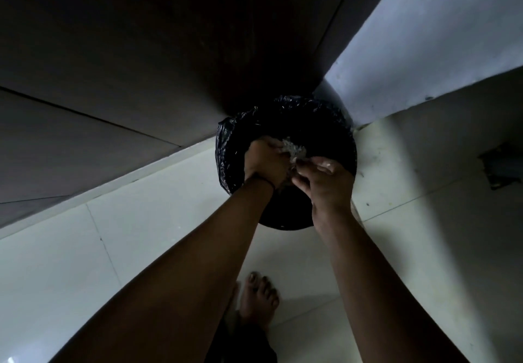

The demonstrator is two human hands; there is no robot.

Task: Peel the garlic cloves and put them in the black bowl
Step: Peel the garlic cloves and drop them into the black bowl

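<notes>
Here: garlic skins (294, 149), probably, between left hand (264, 164), right hand (328, 190) fingers (325, 168); above bin (283, 113).

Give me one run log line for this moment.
left hand: holds whitish papery scraps | right hand: fingers at scraps, grip unclear | where: over black-lined bin on tiled floor | black bowl: not in view

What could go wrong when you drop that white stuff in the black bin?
1. The light white scraps are held between the left hand and right hand above the bin bag, so some might flutter onto the floor tiles.
2. The bare foot stands close by and could step on fallen bits.
3. It is dim here, so spilled pieces may be missed.
</notes>
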